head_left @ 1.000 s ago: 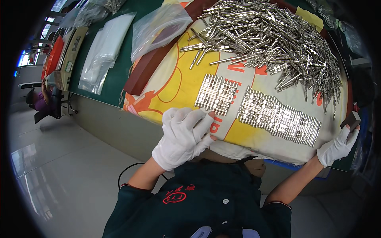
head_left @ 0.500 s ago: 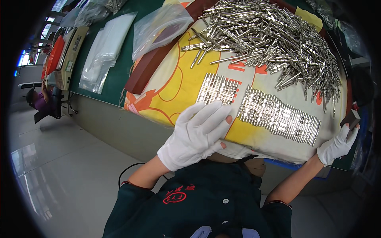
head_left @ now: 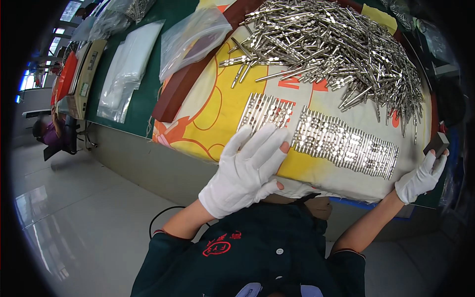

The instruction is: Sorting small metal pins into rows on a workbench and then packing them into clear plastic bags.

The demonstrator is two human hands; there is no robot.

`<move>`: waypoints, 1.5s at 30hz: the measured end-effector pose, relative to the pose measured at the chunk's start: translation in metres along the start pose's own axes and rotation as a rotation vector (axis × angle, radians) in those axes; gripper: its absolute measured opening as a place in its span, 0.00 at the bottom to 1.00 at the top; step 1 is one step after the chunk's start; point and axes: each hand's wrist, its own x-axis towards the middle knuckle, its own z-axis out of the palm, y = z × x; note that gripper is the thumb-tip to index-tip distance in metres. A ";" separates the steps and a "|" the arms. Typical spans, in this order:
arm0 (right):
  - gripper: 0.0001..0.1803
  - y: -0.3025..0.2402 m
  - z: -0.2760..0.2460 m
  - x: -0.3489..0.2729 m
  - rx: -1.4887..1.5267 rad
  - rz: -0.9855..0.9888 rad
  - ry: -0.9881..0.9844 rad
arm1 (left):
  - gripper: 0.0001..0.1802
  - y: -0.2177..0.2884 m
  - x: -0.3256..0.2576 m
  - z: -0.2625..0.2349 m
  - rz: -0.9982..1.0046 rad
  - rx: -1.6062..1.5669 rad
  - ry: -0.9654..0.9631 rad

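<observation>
My left hand (head_left: pixel 247 168), in a white glove with bare fingertips showing, is open, its fingers stretched out. Its fingertips lie at the near end of a short row of shiny metal rods (head_left: pixel 267 110), covering their lower ends. To the right of it, a longer row of similar rods (head_left: pixel 346 142) lies side by side on the cloth. At the far right, my gloved right hand (head_left: pixel 420 180) is closed on a small dark grey block (head_left: pixel 436 144), gripped between thumb and fingers.
A large heap of loose metal rods (head_left: pixel 336 49) covers the back of the patterned cloth (head_left: pixel 200 116). A dark red wooden bar (head_left: pixel 173 99) edges it on the left. Beyond lie clear plastic bags (head_left: pixel 123 74) and a scale (head_left: pixel 81 84). A person (head_left: pixel 52 131) sits far left.
The view has shifted slightly, so the rods and cloth appear a little farther left. My left hand has slid slightly rightward against the cloth. My right hand keeps hold of the block.
</observation>
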 end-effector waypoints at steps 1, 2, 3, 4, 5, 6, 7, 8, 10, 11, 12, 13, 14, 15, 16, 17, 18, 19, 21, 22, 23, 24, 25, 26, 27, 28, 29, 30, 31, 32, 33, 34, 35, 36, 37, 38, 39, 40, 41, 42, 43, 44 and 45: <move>0.30 -0.002 0.001 0.000 0.026 0.019 -0.002 | 0.38 0.002 0.003 0.003 0.048 0.030 -0.027; 0.30 -0.002 0.001 -0.001 0.032 0.019 -0.009 | 0.39 0.004 0.007 0.004 0.060 -0.019 -0.058; 0.30 -0.003 0.002 -0.002 0.029 0.018 -0.007 | 0.41 0.008 0.011 0.005 0.072 -0.067 -0.089; 0.30 -0.004 0.002 -0.002 -0.008 0.009 -0.013 | 0.43 0.012 0.015 0.007 0.056 -0.097 -0.103; 0.30 -0.003 0.003 -0.002 -0.045 0.000 -0.021 | 0.43 0.012 0.017 0.008 0.061 -0.100 -0.103; 0.31 0.000 0.004 -0.003 -0.029 0.027 -0.028 | 0.43 0.012 0.018 0.008 0.050 -0.096 -0.120; 0.31 0.001 0.002 -0.002 -0.032 0.027 -0.017 | 0.42 0.013 0.020 0.008 0.045 -0.088 -0.136; 0.32 0.001 0.001 -0.002 0.009 0.011 -0.024 | 0.42 0.014 0.020 0.007 0.055 -0.086 -0.136; 0.32 0.001 -0.001 -0.001 0.047 -0.005 -0.028 | 0.41 0.014 0.018 0.006 0.034 -0.013 -0.168; 0.33 0.001 -0.001 0.000 0.053 0.005 -0.037 | 0.41 0.012 0.018 0.006 0.038 -0.014 -0.170; 0.33 0.001 -0.001 0.001 0.060 0.015 -0.045 | 0.40 0.011 0.017 0.007 0.030 -0.002 -0.156; 0.33 0.000 0.001 0.000 0.061 0.018 -0.046 | 0.40 0.009 0.016 0.007 0.017 0.011 -0.144; 0.33 -0.004 0.004 -0.001 0.056 0.008 -0.040 | 0.40 0.008 0.015 0.008 0.016 0.013 -0.145; 0.33 -0.005 0.006 -0.001 0.050 -0.003 -0.034 | 0.39 0.006 0.015 0.009 0.006 0.034 -0.137; 0.33 -0.005 0.006 -0.001 0.048 -0.003 -0.034 | 0.39 0.005 0.014 0.009 -0.002 0.051 -0.129; 0.33 -0.005 0.006 0.000 0.029 0.005 -0.037 | 0.39 0.003 0.014 0.008 0.000 0.051 -0.129; 0.32 -0.005 0.007 0.001 0.011 0.011 -0.039 | 0.39 0.001 0.015 0.007 -0.005 0.058 -0.126; 0.32 -0.004 0.007 0.001 0.011 0.011 -0.039 | 0.38 0.001 0.015 0.006 -0.013 0.065 -0.125; 0.31 -0.005 0.008 0.004 0.037 -0.010 -0.023 | 0.38 0.001 0.017 0.002 -0.014 0.063 -0.119; 0.31 -0.006 0.003 0.003 0.051 -0.013 -0.015 | 0.38 0.004 0.016 -0.003 -0.019 0.068 -0.109; 0.30 -0.008 0.003 0.004 0.029 -0.032 -0.034 | 0.38 0.004 0.015 -0.007 -0.018 0.065 -0.114; 0.30 -0.010 -0.001 0.005 0.011 -0.053 -0.050 | 0.38 0.008 0.009 -0.009 -0.018 0.065 -0.115; 0.28 -0.006 0.004 -0.002 -0.041 -0.122 -0.078 | 0.38 0.005 0.006 -0.006 -0.036 0.027 -0.130; 0.30 0.012 0.002 -0.002 -0.055 -0.096 -0.067 | 0.38 0.000 0.007 -0.001 -0.032 -0.026 -0.117; 0.31 0.026 -0.003 -0.001 0.033 -0.056 -0.030 | 0.37 -0.001 0.013 -0.003 -0.002 -0.027 -0.141; 0.30 0.014 -0.006 -0.004 0.020 0.077 -0.026 | 0.36 -0.003 0.011 0.004 0.018 -0.043 -0.053; 0.30 0.017 -0.009 -0.005 -0.022 0.014 -0.029 | 0.36 -0.002 0.009 0.005 0.024 -0.014 0.007; 0.30 0.021 -0.010 -0.006 -0.014 -0.047 -0.020 | 0.36 -0.001 0.008 0.004 0.032 -0.016 0.052; 0.31 0.017 -0.014 -0.004 -0.026 -0.034 -0.010 | 0.36 -0.001 0.007 0.003 0.049 -0.040 0.091; 0.31 0.018 -0.015 -0.004 -0.039 -0.015 -0.009 | 0.36 -0.001 0.007 0.000 0.058 -0.047 0.095; 0.32 0.023 -0.016 -0.003 -0.073 -0.064 0.005 | 0.36 0.000 0.006 -0.002 0.050 -0.035 0.114; 0.32 0.022 -0.015 -0.005 -0.017 -0.023 0.011 | 0.35 0.002 0.007 -0.005 0.062 -0.025 0.130; 0.32 0.021 -0.013 -0.005 0.034 0.018 0.018 | 0.35 0.002 0.008 -0.006 0.076 -0.020 0.143; 0.32 0.022 -0.011 -0.005 0.051 0.063 0.010 | 0.35 -0.001 0.008 -0.003 0.080 -0.039 0.176; 0.32 0.024 -0.009 -0.005 0.008 -0.013 0.011 | 0.36 -0.002 0.007 -0.003 0.075 -0.039 0.181; 0.31 0.026 -0.006 -0.005 -0.040 -0.087 0.014 | 0.37 -0.003 0.006 -0.004 0.074 -0.041 0.184; 0.32 0.029 -0.004 -0.004 -0.080 -0.150 0.008 | 0.37 -0.005 0.007 -0.006 0.097 -0.033 0.224; 0.32 0.023 -0.001 -0.005 -0.060 -0.110 0.008 | 0.37 -0.010 0.009 -0.010 0.137 -0.059 0.293; 0.33 0.016 -0.001 -0.006 -0.049 -0.068 0.007 | 0.37 -0.012 0.011 -0.015 0.179 -0.095 0.356; 0.34 0.020 0.002 -0.006 0.055 -0.051 0.033 | 0.37 -0.015 0.015 -0.027 0.199 -0.171 0.386; 0.34 0.019 -0.001 -0.005 -0.021 -0.071 0.035 | 0.37 -0.016 0.016 -0.044 0.188 -0.142 0.415; 0.34 0.016 -0.007 -0.006 -0.104 -0.085 0.027 | 0.38 -0.018 0.020 -0.067 0.225 -0.096 0.421; 0.34 0.011 -0.008 -0.007 -0.069 -0.067 0.050 | 0.39 -0.017 0.035 -0.095 0.307 0.025 0.489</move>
